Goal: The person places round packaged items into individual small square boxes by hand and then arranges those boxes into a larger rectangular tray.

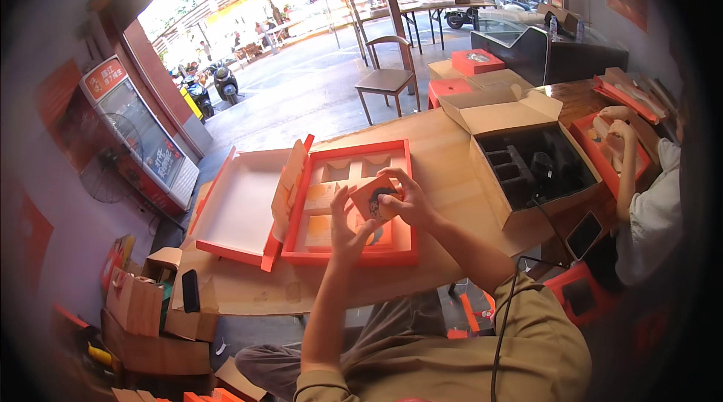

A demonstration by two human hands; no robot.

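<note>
Above the open gift box, I hold a small square orange box (373,204) with a dark, curved print on its face. My right hand (415,204) grips its right side, the thumb lying across the printed face. My left hand (347,230) cups its left edge, fingers and thumb at the corners. Below is a red gift box base (413,249) with a divided pale insert. Small orange-and-cream boxes (320,227) fill its left front compartments, and an orange box (385,237) sits partly hidden under my hands. Two back compartments (377,166) look unfilled. The lid (237,193) lies opened to the left.
A cardboard carton (508,204) with black foam and a cable stands right on the wooden table (446,170). Beyond it, another person's hands (620,122) work over a red box (610,148). A dark phone (191,291) lies at the left edge; cartons (135,300) are stacked below.
</note>
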